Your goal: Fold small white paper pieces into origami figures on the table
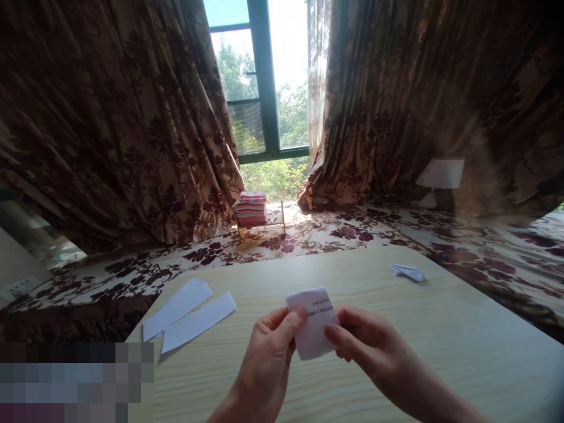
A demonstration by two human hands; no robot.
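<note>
A small folded white paper with printed dark characters is held up over the pale wooden table. My left hand pinches its left edge, thumb on the near face. On the right edge, my right hand grips the same paper between thumb and fingers. Both hands are closed on it, and the fingers behind it are partly hidden. Two flat white paper strips lie side by side on the table at the left. A small folded paper piece rests near the table's far right.
Beyond the table, a stack of red-and-white striped cloths sits on a small stand on the floral-covered ledge. A lamp stands at the right. Patterned curtains frame the window. A blurred patch covers the lower left corner.
</note>
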